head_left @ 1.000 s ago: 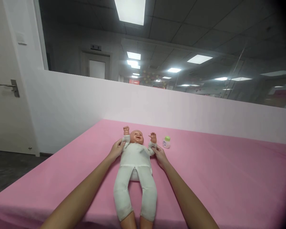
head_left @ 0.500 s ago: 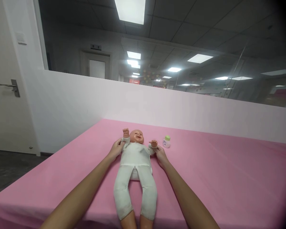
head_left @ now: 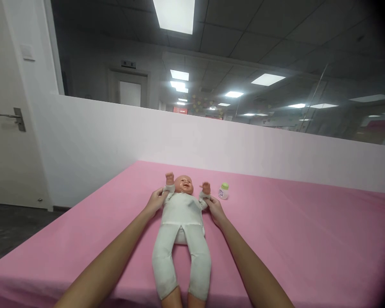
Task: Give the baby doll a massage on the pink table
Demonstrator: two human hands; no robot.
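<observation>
The left hand (head_left: 155, 202) has its grip clamped on one white sleeve (head_left: 170, 188) of the baby doll (head_left: 182, 210), which lies face-up on the pink-covered surface (head_left: 295, 239); the right hand (head_left: 217, 211) pinches the other sleeve (head_left: 203, 200), near an upright, green-capped bottle (head_left: 223, 192).

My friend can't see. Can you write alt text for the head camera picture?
A person's left hand and right hand hold a baby doll by its arms as it lies face up on a pink surface before a white wall. A small green-capped bottle stands near the right hand.
</observation>
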